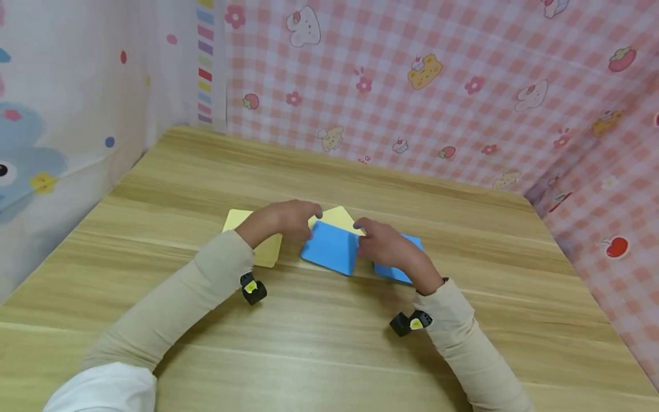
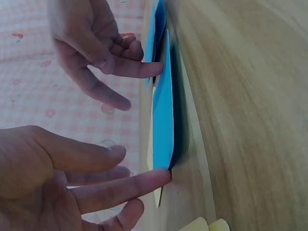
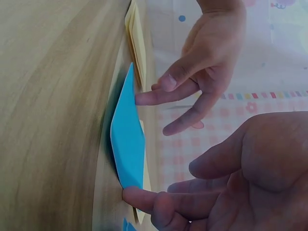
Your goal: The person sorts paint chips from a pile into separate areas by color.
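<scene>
Between my two hands is a blue card (image 1: 329, 249), its edges slightly off the table with a shadow beneath. My left hand (image 1: 292, 220) touches its left edge with one extended finger (image 2: 130, 189); the thumb stays apart from it. On the opposite edge, an extended finger of my right hand (image 1: 387, 245) touches the card, also with the thumb away. A yellow card (image 1: 338, 217) sticks out behind the blue one, partly hidden by it. Below my left wrist lies a yellow card stack (image 1: 268, 252); blue cards (image 1: 393, 273) lie partly under my right hand.
The wooden table (image 1: 309, 355) reaches back to a pink checked cloth wall (image 1: 391, 109). A white patterned cloth (image 1: 103, 86) hangs on the left. Small black wrist devices are on both sleeves.
</scene>
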### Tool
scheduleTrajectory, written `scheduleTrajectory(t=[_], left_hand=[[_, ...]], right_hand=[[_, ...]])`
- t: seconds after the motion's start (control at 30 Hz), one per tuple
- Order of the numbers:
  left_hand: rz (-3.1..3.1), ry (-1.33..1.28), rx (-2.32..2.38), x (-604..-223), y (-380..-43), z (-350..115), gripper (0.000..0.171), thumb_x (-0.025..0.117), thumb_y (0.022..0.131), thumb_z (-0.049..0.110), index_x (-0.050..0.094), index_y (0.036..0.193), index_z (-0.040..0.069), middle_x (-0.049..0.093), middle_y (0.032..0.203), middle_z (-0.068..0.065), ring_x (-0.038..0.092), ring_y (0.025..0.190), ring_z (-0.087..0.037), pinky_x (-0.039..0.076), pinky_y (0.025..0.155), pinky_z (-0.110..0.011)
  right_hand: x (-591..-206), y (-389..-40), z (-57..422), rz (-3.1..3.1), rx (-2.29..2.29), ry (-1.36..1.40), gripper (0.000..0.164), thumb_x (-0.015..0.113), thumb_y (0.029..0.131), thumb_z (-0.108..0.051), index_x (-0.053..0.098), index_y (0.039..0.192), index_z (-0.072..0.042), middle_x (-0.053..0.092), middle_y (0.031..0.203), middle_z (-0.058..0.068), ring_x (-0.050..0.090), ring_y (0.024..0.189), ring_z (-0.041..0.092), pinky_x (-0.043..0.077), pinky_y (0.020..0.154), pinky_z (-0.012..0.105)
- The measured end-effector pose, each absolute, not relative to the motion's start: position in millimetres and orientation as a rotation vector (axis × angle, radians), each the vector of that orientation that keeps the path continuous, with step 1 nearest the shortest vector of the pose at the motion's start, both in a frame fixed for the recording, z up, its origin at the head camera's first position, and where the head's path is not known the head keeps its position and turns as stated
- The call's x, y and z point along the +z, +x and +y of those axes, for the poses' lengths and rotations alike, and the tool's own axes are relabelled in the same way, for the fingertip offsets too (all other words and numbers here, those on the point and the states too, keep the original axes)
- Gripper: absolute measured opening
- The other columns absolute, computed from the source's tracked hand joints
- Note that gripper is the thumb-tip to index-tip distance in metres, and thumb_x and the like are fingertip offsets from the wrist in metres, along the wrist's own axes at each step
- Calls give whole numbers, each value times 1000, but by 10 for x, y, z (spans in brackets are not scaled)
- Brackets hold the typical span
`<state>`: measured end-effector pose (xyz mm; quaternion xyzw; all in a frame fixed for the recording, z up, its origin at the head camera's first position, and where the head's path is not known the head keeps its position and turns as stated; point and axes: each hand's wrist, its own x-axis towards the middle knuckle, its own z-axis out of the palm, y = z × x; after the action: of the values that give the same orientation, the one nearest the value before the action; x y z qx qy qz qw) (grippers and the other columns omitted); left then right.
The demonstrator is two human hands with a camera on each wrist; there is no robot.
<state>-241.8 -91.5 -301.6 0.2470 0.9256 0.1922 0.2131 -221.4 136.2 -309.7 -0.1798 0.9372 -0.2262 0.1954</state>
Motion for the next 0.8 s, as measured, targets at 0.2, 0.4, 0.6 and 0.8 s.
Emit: scheduleTrajectory(t=[0.2,0.4,0.6,0.8], left_hand=[[2529,687,515,-3042,-2408,-945,61,68,96,18,43,148,-2,46,151,-20,47,133,-33,38,111,-48],[2604,705,221,-3093,-2346,-913,86,79,84,49,41,155,21,40,154,-14,36,133,-40,27,109,-65],[2616,743,112,-3182,-2307,-850,98,81,79,55,32,160,27,31,162,-10,28,143,-40,9,113,-72],[2656,737,98,-3204,-2308,-825,96,81,80,52,33,159,24,40,156,-7,31,139,-37,6,114,-72]], right_hand=[[-3097,-2211,1362,2629,-559,-556,42,53,103,-16,48,141,2,64,113,18,58,92,26,47,85,42],[-3095,-2188,1344,2696,-275,-631,71,74,92,-40,44,151,-14,49,138,16,44,120,36,39,99,58],[-3174,-2212,1387,2659,-194,-734,92,80,84,-48,33,159,-21,31,162,7,33,130,40,29,98,60],[-3247,-2263,1408,2660,-179,-748,94,81,84,-45,32,159,-19,34,160,5,33,129,35,29,96,56]])
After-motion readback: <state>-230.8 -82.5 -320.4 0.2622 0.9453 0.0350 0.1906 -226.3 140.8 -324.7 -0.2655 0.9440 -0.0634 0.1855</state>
